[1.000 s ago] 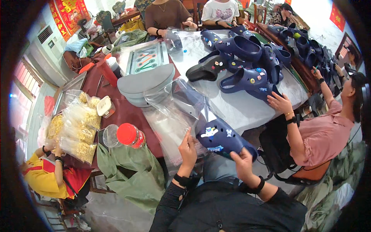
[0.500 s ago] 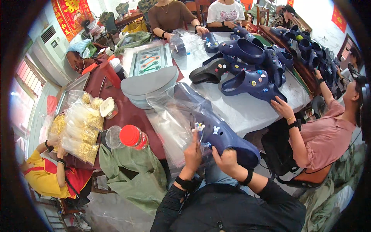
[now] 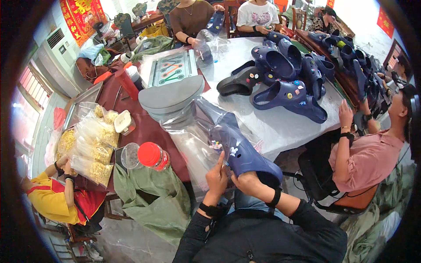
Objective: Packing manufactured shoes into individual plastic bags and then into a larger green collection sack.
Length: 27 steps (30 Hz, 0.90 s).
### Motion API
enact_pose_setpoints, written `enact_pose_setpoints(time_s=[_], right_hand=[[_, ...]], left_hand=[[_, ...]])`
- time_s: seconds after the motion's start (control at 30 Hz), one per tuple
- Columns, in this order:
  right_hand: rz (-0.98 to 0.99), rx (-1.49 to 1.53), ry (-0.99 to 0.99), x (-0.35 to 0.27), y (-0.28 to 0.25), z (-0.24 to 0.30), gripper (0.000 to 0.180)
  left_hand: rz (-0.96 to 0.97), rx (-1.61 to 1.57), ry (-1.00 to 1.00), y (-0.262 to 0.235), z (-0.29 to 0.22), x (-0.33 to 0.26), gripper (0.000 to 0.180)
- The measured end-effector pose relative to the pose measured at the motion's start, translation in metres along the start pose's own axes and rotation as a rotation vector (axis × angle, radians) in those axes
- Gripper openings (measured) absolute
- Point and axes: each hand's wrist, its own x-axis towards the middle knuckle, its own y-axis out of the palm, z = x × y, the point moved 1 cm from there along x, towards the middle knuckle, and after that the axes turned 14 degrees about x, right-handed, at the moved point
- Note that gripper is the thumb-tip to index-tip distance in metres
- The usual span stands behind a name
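Note:
In front of me is a navy blue clog (image 3: 256, 160) with small charms on its upper, tilted with its heel towards me. My right hand (image 3: 250, 183) grips it at the opening, some fingers hidden inside. A clear plastic bag (image 3: 182, 131) lies around its toe end, with more navy clog showing through the film. My left hand (image 3: 217, 177) is at the clog's left side by the bag's edge. Its index finger points up along the charms; the other fingers are curled, seemingly on the film, though their contact is partly hidden.
More navy clogs (image 3: 274, 61) are heaped on the white-covered table (image 3: 237, 103), beside a black clog (image 3: 237, 83). Grey half-round pieces (image 3: 173, 94) are stacked on the left. A red-lidded jar (image 3: 151, 155) and bags of small yellowish pieces (image 3: 98, 151) stand nearer. Co-workers sit around.
The clog and my right hand have shifted left and slightly down, the toe deeper in the bag. A co-worker on the right has drawn a hand off the clogs; one opposite has lifted a clog.

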Motion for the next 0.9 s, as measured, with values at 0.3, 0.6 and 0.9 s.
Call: enact_pose_setpoints(time_s=[0.3,0.6,0.9], right_hand=[[-0.178,0.016,0.001,-0.006,0.020,-0.003,0.041],[-0.221,0.136,-0.012,0.008,0.013,-0.004,0.040],[0.047,0.093,0.065,0.008,0.020,-0.011,0.039]], left_hand=[[-0.417,0.279,0.317,-0.018,-0.015,0.016,0.028],[-0.378,0.291,0.374,-0.016,-0.019,0.012,0.032],[-0.204,0.316,0.529,-0.018,-0.023,0.020,0.032]])
